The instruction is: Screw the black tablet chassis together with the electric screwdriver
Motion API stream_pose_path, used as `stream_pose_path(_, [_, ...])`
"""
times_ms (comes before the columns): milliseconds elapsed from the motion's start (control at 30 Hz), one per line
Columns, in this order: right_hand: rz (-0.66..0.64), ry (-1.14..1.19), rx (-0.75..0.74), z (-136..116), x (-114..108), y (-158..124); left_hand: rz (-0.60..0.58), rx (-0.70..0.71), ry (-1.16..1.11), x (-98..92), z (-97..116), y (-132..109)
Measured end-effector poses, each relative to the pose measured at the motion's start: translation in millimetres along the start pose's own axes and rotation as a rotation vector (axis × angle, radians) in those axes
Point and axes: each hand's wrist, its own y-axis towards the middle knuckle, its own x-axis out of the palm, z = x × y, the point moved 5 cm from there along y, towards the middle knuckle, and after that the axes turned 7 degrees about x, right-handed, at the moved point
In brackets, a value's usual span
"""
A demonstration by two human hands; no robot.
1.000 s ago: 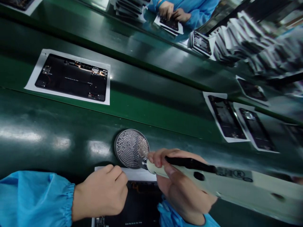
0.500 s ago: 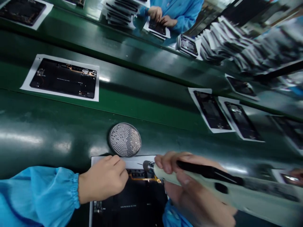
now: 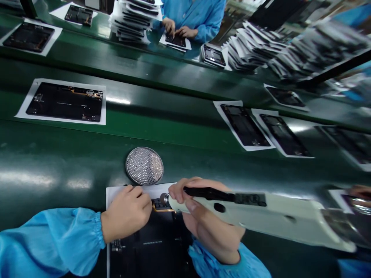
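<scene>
So, the flat black panel with exposed electronics (image 3: 156,251) is laid on a white paper sheet (image 3: 158,189) on the glossy dark green desk (image 3: 87,154), right by the hands. A long pale green power screwdriver with a black lever (image 3: 278,216) is gripped in the right hand (image 3: 206,227), fingers wrapped round its front end, metal nose held over the panel's top edge; whether anything is touched can't be told. The left hand (image 3: 127,212) is placed over the upper-left part, fingers curled; whether something's pinched can't be seen. Progress-wise, a thin orange strip (image 3: 162,211) seems already in place up top, but no driven screw can be made out. Plenty of tiny pale bits, probably screws (image 3: 156,168), are left in the round grey metal dish (image 3: 135,164) just beyond.
</scene>
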Motion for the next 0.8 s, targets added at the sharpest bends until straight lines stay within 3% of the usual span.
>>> stream_pose_path(133, [-0.019,-0.034,0.024,2,-7,-2,0.036,0.045,0.024,-5.4,8,6])
stream_pose_path(433, [-0.034,-0.068,0.083,2,-23,-7,-0.102,0.037,-0.030,-6.3,31,16])
stream_pose_path(800, [-0.069,-0.084,0.116,0,-22,-9,-0.078,0.035,-0.046,-10.8,34,20])
